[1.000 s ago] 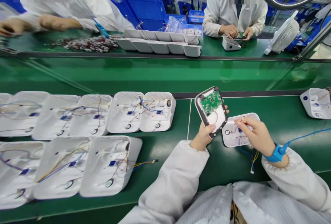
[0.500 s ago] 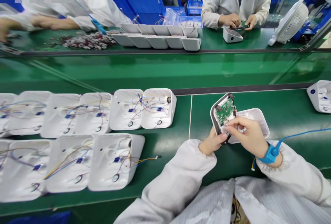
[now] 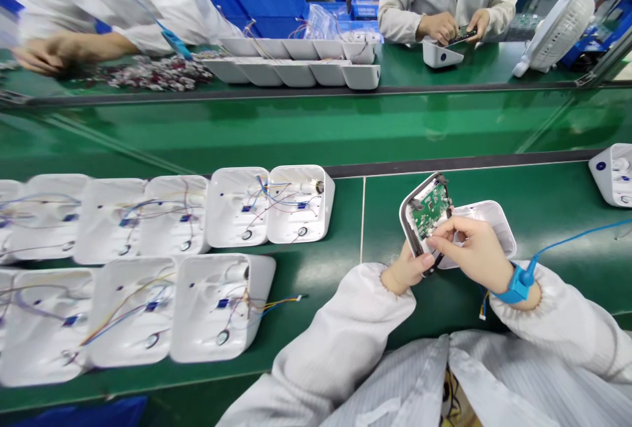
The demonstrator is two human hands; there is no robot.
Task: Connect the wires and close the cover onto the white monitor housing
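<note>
While gripping the small black-rimmed panel (image 3: 407, 218) in the left hand (image 3: 405, 270), with the thumb over its lower edge, has the thumb and fingertips of the right hand (image 3: 471, 246) pinched together at the bottom of the green board (image 3: 430, 213). Tilted, presumably, to face the board toward the eyes. Held at the left end of the white case (image 3: 502, 224), overlapping it in view; impossible to say whether touching. Cannot tell of anything caught between the right fingertips: too small, too covered. Cannot see most of the left fingers behind the panel, nor much inside the case past the right hand. Can see a wire plug (image 3: 482, 315) below the right wrist, but cannot trace its wires upward. Has two rows of open cases (image 3: 197, 312) leftward on the counter (image 3: 345, 216), likely laid hollow side up for easy reach; cut off at the view's edge.
</note>
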